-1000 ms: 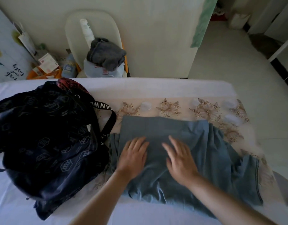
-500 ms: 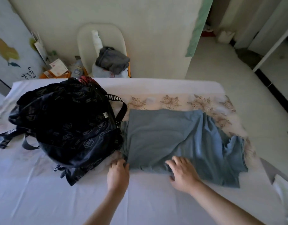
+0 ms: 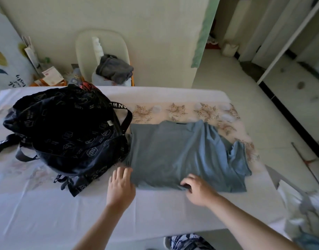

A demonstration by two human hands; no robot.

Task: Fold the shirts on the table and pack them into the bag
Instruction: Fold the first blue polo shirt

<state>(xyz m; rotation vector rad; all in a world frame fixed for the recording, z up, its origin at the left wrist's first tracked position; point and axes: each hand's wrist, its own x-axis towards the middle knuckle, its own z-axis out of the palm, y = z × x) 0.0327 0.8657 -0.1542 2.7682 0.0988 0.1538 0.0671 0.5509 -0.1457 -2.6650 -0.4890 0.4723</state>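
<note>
A grey-blue shirt (image 3: 175,152) lies partly folded on the table (image 3: 47,213), with a sleeve bunched at its right end. A dark patterned backpack (image 3: 65,130) sits to its left, touching the shirt's left edge. My left hand (image 3: 121,186) rests at the shirt's near left corner, fingers on the fabric edge. My right hand (image 3: 196,189) is curled over the shirt's near hem, with its fingertips tucked under the cloth.
A white chair (image 3: 101,56) with grey clothing (image 3: 114,69) stands behind the table by the wall. Pale crumpled fabric (image 3: 302,210) lies at the table's right end. Papers and small items (image 3: 50,78) sit on the floor at the back left.
Both hands slid from the middle of the shirt to its near edge. The right hand's fingers have curled onto the hem. The camera has pulled back.
</note>
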